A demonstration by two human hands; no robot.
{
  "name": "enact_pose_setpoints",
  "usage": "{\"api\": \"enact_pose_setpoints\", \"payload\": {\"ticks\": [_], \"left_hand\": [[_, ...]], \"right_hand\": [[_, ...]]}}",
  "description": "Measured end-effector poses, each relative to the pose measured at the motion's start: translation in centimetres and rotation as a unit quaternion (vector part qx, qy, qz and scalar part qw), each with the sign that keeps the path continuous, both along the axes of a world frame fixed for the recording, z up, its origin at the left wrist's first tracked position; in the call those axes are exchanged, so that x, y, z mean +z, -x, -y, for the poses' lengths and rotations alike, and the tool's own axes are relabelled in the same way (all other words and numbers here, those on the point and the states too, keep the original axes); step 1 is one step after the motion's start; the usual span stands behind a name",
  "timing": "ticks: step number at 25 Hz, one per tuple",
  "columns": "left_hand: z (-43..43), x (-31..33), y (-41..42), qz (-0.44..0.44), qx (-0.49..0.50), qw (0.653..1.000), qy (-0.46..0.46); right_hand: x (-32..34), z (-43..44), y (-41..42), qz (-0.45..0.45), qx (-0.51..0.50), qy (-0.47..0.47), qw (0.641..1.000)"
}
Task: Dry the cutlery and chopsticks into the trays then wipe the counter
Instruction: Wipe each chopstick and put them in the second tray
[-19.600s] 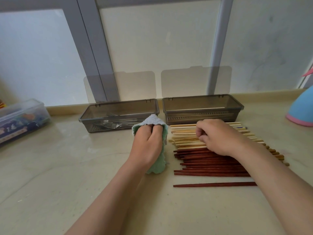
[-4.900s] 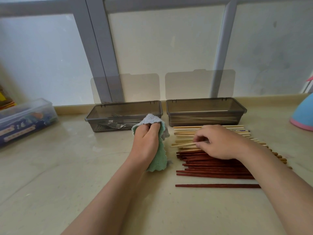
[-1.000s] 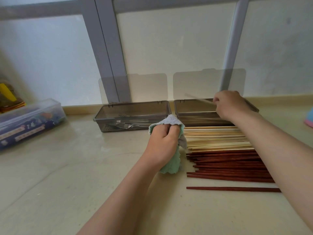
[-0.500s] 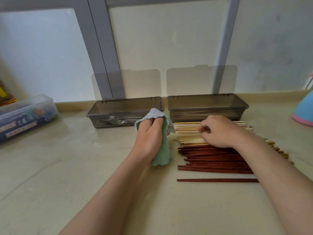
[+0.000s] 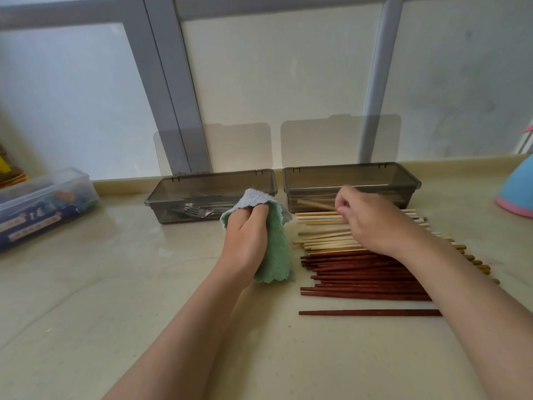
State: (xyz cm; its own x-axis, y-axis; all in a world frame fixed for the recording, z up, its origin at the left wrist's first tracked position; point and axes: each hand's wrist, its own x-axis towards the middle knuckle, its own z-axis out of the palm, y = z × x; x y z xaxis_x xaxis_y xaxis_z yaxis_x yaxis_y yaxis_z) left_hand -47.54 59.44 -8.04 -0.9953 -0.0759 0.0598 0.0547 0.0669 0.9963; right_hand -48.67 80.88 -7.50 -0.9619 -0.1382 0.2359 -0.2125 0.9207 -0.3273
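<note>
Left hand grips fluffy green cloth; right hand pinches slim pale wooden chopstick.

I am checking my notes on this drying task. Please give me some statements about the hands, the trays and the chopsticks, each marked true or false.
1. The left hand grips the green cloth. True.
2. The right hand holds a fork. False: it pinches a light chopstick.
3. Forks lie in the left tray. True.
4. Its lid is shut. False: it stands open.
</note>
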Motion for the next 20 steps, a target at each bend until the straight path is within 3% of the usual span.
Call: {"api": "enact_pose_setpoints", "payload": {"ticks": [3, 11, 17, 20], "left_hand": [[0.0, -0.2, 0.2, -0.014, -0.017, 1.000, 0.016], [-0.2, -0.5, 0.3, -0.081, -0.055, 0.994, 0.037], [1.0, -0.2, 1.5, -0.068, 0.098, 0.992, -0.049], [1.1, -0.2, 1.5, -0.084, 0.101, 0.990, -0.053]], "right_hand": [[1.1, 1.2, -1.2, -0.087, 0.059, 0.081, 0.991], [0.3, 4.3, -2.3, -0.072, 0.145, 0.158, 0.974], [0.7, 3.5, -2.0, -0.010, 0.114, 0.158, 0.981], [0.5, 3.5, -2.1, 0.003, 0.111, 0.161, 0.981]]}}
